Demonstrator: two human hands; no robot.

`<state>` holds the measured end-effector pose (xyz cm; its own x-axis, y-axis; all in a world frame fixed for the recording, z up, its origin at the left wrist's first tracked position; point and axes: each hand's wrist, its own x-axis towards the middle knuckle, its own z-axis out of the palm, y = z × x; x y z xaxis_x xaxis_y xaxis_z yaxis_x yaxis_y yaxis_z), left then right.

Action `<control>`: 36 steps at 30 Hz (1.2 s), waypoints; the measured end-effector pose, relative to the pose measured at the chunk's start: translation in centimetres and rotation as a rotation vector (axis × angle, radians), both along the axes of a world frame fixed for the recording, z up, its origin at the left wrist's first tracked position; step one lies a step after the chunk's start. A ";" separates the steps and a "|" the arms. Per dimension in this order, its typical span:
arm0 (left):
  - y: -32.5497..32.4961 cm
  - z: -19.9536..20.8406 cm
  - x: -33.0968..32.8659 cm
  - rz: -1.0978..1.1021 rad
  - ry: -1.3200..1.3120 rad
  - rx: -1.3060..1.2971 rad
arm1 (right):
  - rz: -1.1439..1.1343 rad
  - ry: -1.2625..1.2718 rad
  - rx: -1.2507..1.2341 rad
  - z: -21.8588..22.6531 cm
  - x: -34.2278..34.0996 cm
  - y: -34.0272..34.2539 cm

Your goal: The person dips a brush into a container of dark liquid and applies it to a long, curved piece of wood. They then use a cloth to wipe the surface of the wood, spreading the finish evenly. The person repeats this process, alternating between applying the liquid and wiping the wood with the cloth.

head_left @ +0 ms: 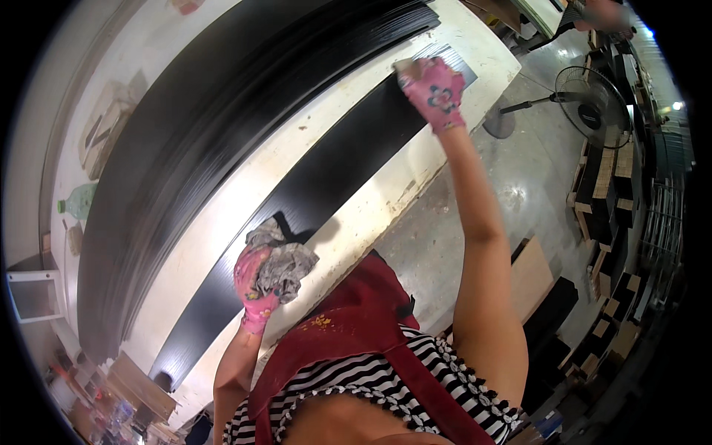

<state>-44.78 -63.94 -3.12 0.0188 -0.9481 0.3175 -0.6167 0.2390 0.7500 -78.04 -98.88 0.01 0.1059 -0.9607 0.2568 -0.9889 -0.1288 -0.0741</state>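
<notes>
A long black board (334, 170) with a wood-grain surface lies across the white worktable (222, 245). My left hand (254, 285), in a pink patterned glove, grips a crumpled grey rag (285, 268) over the board's near edge. At the board's far right end is my right hand (437, 93), in a pink glove with a blue flower, its arm stretched out. Those fingers are closed around a small pale piece (405, 67) pressed near the board's surface; its kind is too blurred to tell. Light streaks show on the board beside that hand.
Beyond the board lies a broad stack of black boards (200, 126). A green plastic bottle (78, 202) sits at the far left, near a cardboard box (137, 389). On the floor to the right stand a fan (589, 107) and stacked black and wooden pieces (608, 178).
</notes>
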 end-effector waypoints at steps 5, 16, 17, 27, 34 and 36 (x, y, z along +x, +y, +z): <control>0.2 0.1 0.2 0.022 -0.074 -0.018 | -0.288 0.113 0.035 -0.8 -7.6 -10.2; 0.6 0.2 0.4 0.028 -0.099 0.045 | -0.096 -0.676 0.068 -3.2 -14.4 -10.5; 0.7 0.3 0.5 0.029 -0.096 0.042 | -0.096 -0.622 0.078 -3.2 -13.8 -10.8; 1.1 -0.1 0.3 0.074 -0.077 0.089 | -0.172 -0.485 0.201 -1.3 -15.8 -6.8; 1.1 -0.2 0.1 0.096 -0.033 0.101 | -0.343 -0.755 0.022 -4.4 -20.2 -0.3; 1.1 -0.4 0.2 0.092 -0.028 0.096 | -0.346 -0.810 -0.121 -6.1 -19.6 -0.6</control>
